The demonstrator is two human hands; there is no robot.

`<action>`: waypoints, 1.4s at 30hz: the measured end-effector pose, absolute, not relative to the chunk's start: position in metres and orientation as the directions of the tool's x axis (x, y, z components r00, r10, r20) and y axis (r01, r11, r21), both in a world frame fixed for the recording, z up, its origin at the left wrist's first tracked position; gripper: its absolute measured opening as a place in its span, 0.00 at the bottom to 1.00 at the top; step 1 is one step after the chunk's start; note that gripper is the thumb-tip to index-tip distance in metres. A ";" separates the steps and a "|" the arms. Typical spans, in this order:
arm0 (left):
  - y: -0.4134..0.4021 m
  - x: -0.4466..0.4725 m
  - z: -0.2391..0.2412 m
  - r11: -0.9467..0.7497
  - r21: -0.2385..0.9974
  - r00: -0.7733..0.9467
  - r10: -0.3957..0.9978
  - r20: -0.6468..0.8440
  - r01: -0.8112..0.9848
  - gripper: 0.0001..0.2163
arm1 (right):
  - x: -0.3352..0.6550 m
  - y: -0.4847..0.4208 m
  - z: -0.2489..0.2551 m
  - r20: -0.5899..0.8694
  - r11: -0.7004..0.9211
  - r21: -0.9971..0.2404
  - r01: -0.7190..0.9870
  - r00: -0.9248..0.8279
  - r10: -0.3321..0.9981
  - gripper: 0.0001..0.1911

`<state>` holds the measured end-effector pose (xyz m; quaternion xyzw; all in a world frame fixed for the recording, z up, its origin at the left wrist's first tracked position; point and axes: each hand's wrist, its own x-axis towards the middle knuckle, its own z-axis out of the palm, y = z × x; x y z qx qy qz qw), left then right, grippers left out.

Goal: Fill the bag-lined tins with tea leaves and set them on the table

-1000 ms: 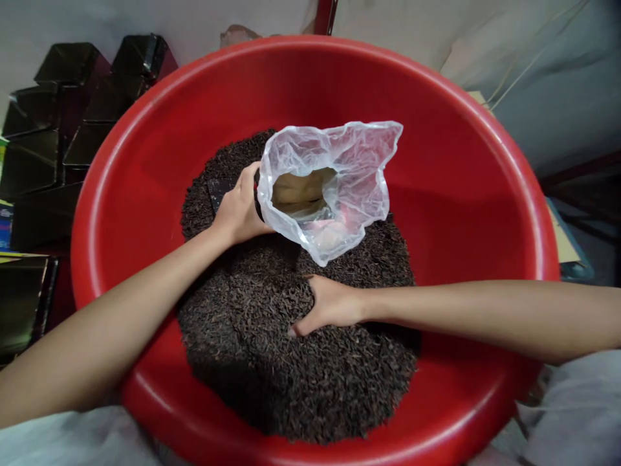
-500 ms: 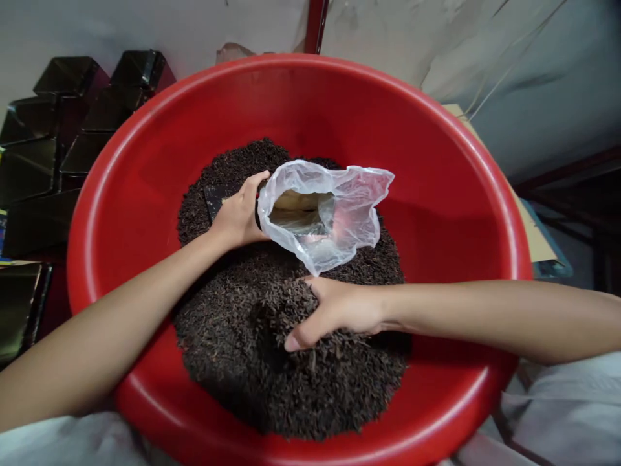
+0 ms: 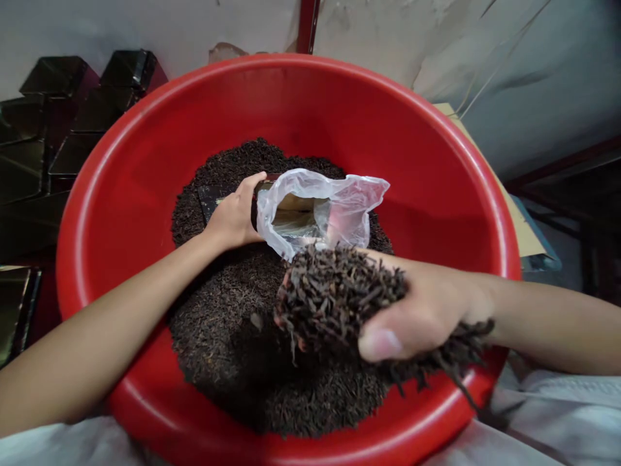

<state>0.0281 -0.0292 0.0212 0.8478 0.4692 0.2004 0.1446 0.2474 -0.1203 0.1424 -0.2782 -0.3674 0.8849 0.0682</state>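
My left hand (image 3: 233, 217) is closed around the mouth end of a dark tin (image 3: 211, 196), which leans on the tea in the tub. A clear plastic bag (image 3: 352, 204) lines the tin and flares out of its opening, and the shiny inside shows. My right hand (image 3: 422, 310) is cupped and full, holding a heaped handful of dark loose tea leaves (image 3: 339, 291) above the pile, just in front of the bag's mouth. Some leaves cling to the wrist. Most of its fingers are hidden under the tea. Below lies the pile of loose tea (image 3: 218, 310).
A large red plastic tub (image 3: 412, 129) surrounds both hands, its rim close to my forearms. Several dark tins (image 3: 58, 77) are stacked at the left. Cardboard (image 3: 526, 226) stands beyond the tub's right rim. A wall (image 3: 369, 39) rises behind.
My right hand has risen out of the tea pile toward me, bringing up a heaped handful of leaves. My left hand still holds the tin in about the same place.
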 end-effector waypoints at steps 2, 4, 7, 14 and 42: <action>-0.029 0.028 0.022 -0.498 0.442 0.457 0.866 0.204 0.746 0.41 | 0.250 -0.116 0.146 -0.529 -0.707 -0.701 0.098 -0.735 0.423 0.09; -0.029 0.027 0.021 -0.479 0.453 0.433 0.877 0.208 0.752 0.40 | 0.252 -0.110 0.146 -0.577 -0.680 -0.727 0.096 -0.622 0.529 0.11; -0.029 0.027 0.020 -0.498 0.446 0.447 0.866 0.223 0.744 0.40 | 0.252 -0.099 0.142 -0.518 -0.616 -0.788 0.013 -0.555 0.651 0.14; -0.032 0.030 0.022 -0.547 0.449 0.493 0.836 0.241 0.707 0.41 | 0.248 -0.084 0.134 -0.419 -0.526 -0.839 -0.141 -0.451 0.788 0.12; -0.022 0.029 0.019 -0.245 0.625 0.051 0.949 0.312 0.741 0.46 | 0.253 -0.087 0.109 0.743 0.748 -0.662 0.042 -0.097 0.663 0.04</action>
